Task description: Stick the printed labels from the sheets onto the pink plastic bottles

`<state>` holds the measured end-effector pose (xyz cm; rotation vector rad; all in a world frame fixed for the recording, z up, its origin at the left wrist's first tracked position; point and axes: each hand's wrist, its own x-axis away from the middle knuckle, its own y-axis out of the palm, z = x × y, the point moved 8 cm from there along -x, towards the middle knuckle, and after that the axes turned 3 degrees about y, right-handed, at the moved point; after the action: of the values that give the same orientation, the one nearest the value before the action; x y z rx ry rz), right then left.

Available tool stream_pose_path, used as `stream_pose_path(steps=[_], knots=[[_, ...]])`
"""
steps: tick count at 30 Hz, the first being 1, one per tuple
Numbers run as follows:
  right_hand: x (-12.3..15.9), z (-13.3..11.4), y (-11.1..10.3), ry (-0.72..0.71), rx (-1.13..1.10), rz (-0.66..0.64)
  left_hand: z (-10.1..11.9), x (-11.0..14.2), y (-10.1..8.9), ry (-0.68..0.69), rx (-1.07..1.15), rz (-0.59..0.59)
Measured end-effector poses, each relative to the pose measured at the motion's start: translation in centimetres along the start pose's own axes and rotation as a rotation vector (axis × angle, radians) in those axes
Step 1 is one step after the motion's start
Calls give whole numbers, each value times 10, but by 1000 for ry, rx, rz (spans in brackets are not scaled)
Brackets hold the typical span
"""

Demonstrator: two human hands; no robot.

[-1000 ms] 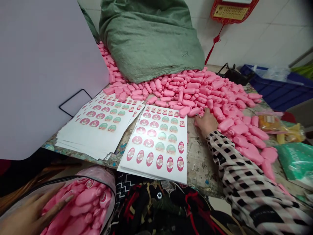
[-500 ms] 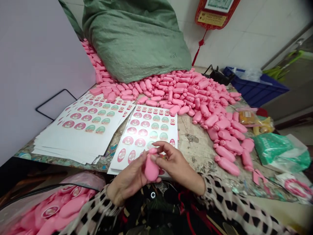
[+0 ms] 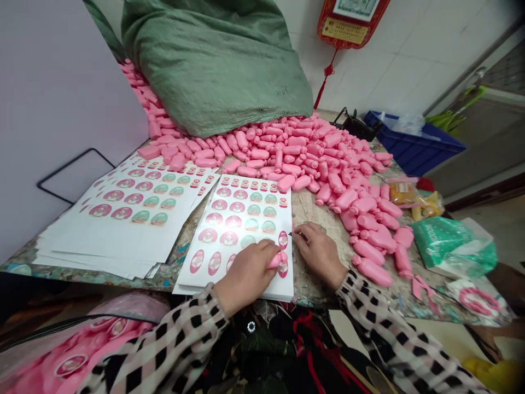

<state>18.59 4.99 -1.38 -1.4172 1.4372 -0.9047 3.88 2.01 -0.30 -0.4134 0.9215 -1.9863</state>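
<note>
My left hand (image 3: 250,273) is closed round a small pink plastic bottle (image 3: 279,259), only its neck end showing past the fingers. It rests over the lower part of a sticker sheet (image 3: 232,186) printed with rows of pink and green labels. At the sheet's right edge, my right hand (image 3: 320,250) is pinched on a small dark pointed tool (image 3: 291,234), most of it hidden by the fingers. The tip is beside an oval pink label (image 3: 283,239).
Behind lies a big heap of pink bottles (image 3: 295,139) spilling from a green sack (image 3: 217,71). More label sheets (image 3: 123,235) are stacked left. A plastic bag of labelled pink bottles (image 3: 94,350) is at lower left. A blue crate (image 3: 414,142) and green packet (image 3: 453,246) stand right.
My hands have parted. The left has turned over with the bottle and lowered onto the sheet; the right has let go of the bottle and moved right to the sheet's edge.
</note>
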Motion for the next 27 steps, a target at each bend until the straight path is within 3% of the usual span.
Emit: stream_pose_path(steps=[3, 6, 12, 19, 22, 27], knots=[[-1, -5, 0, -32, 83, -9, 2, -6, 12, 53, -239, -61], [-3, -7, 0, -77, 139, -38, 0, -8, 17, 74, -321, -98], [-8, -4, -1, -103, 149, -84, -2, -8, 17, 98, -302, -117], [-7, 3, 8, -102, -36, -163, -2, -9, 17, 98, -295, -116], [-3, 6, 7, -51, -53, -97, -1, -9, 16, 103, -291, -115], [-1, -4, 0, -74, 119, -38, -2, -9, 18, 96, -302, -120]])
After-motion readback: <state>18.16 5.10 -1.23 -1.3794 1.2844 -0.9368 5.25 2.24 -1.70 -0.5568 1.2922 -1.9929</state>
